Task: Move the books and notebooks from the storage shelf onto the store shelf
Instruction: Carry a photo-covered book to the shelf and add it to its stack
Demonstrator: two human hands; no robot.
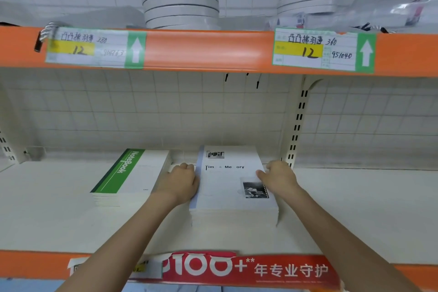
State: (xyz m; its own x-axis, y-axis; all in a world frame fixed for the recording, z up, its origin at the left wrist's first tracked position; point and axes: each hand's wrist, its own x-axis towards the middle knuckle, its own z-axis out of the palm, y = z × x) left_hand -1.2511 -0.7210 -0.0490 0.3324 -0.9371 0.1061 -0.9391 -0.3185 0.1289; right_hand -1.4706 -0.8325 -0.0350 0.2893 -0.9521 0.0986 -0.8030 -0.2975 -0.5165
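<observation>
Both hands [233, 179] clasp flat rectangular glossy notebook stack [233, 197].

Two handwritten price labels [94, 47] with green arrows on the upper orange rail, stacked grey rolls [181, 2] above, red banner [251, 269] on the lower rail, white grid backing [142, 111]

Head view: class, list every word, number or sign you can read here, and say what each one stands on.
"NoteBook": green notebook cover.
"Tim & Me ory", letters missing: white book cover, held by the left hand and right hand.
"12", "951040", up arrow: right price tag.
"12", up arrow: left price tag; its other writing is blurred.
"100+" and "年专业守护": red strip.
</observation>
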